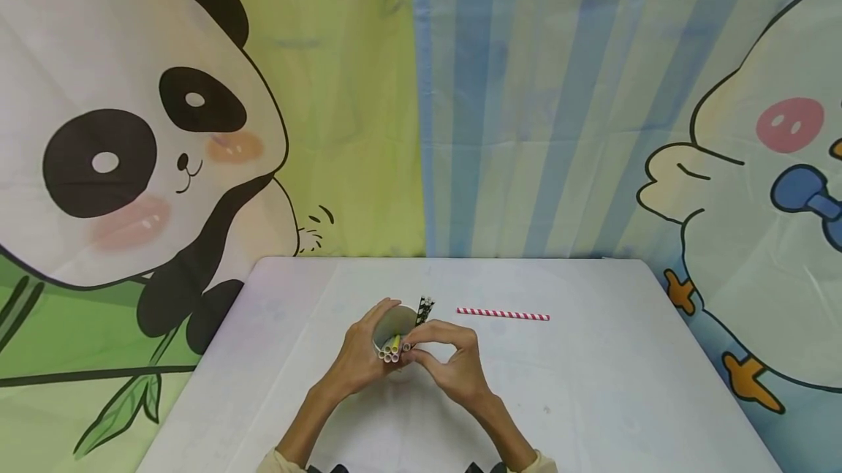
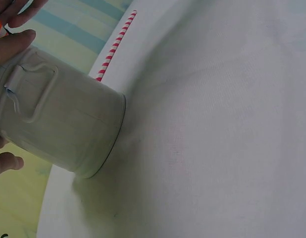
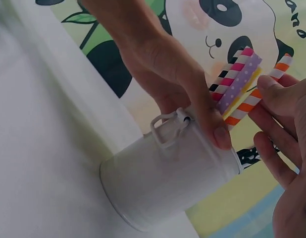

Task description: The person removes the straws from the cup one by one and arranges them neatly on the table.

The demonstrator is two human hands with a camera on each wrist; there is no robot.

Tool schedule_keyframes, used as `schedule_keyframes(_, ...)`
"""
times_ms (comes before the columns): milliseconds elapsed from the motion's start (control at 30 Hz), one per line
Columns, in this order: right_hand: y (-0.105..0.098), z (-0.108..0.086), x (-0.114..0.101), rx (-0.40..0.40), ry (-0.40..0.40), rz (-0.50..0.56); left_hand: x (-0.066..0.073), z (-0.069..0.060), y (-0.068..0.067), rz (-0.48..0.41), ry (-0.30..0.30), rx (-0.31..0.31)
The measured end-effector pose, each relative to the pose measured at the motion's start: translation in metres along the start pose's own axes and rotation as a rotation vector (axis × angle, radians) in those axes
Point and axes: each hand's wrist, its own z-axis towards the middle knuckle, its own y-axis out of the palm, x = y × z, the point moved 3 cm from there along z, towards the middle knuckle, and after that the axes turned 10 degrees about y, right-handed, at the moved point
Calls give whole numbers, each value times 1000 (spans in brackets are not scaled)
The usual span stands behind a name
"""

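My left hand (image 1: pixel 357 351) grips a white metal pail (image 2: pixel 69 111) around its upper side, the thumb lying near the rim. The pail has a small wire handle (image 3: pixel 165 131) on its side. Several paper straws stand in it, among them a purple dotted straw (image 3: pixel 238 83), a pink striped one (image 3: pixel 232 74) and a yellow one (image 1: pixel 396 343). Black patterned straws (image 1: pixel 425 306) lean out at the far side. With thumb and fingers, my right hand (image 1: pixel 454 363) pinches an orange-and-white striped straw (image 3: pixel 244 105) at the pail's mouth. Its lower end is hidden.
A red-and-white striped straw (image 1: pixel 503 313) lies on the white table (image 1: pixel 592 392), right of and beyond the pail. Behind the table's far edge hangs a cloth backdrop (image 1: pixel 355 129) with a panda and a white cartoon figure.
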Motion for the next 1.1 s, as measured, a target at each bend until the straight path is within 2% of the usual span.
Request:
schedule_keyframes(200, -4, 2, -5, 23, 26, 37, -1, -2, 2, 5, -12, 0)
schedule_keyframes(400, -9, 5, -13, 34, 17, 62, -1, -1, 2, -13, 8, 4)
schedule_keyframes(667, -18, 7, -23, 63, 51, 129, 0, 0, 3, -20, 26, 11)
schedule_keyframes(1100, -38, 16, -32, 127, -13, 242, -1, 2, 3, 19, 15, 23)
